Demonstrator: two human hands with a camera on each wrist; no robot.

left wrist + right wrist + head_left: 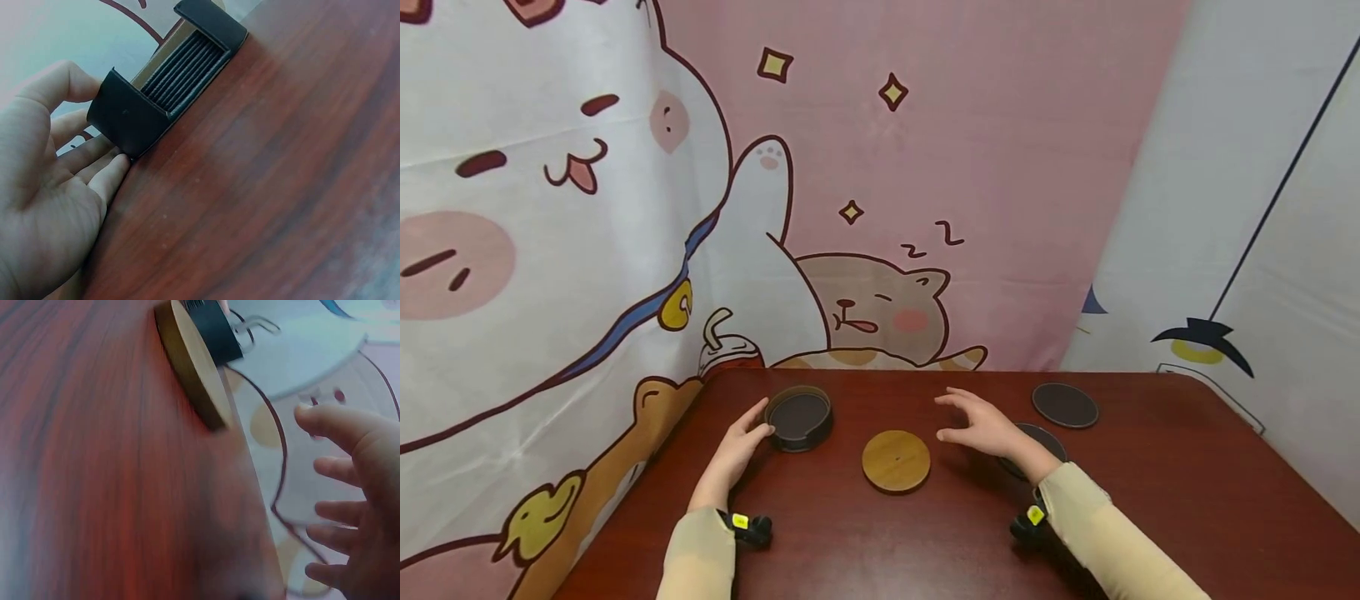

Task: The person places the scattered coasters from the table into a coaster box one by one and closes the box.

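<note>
A round dark coaster holder [800, 440] stands at the left of the table, several dark coasters [187, 69] stacked inside and visible through its front gap. My left hand [737, 447] holds its left side, thumb toward the front and fingers curved along the wall. Between the hands lies a round wooden disc [897, 461] with a small dark spot at its centre. My right hand [979, 423] hovers to the right of the disc, fingers spread and relaxed, touching nothing. Under the right wrist, a dark round coaster [1043, 437] is partly hidden.
Another dark coaster [1065, 405] lies flat farther back on the right of the reddish-brown table [880, 550]. Behind the table's back edge hangs a cartoon-printed cloth [1000, 167], which also runs along the left side.
</note>
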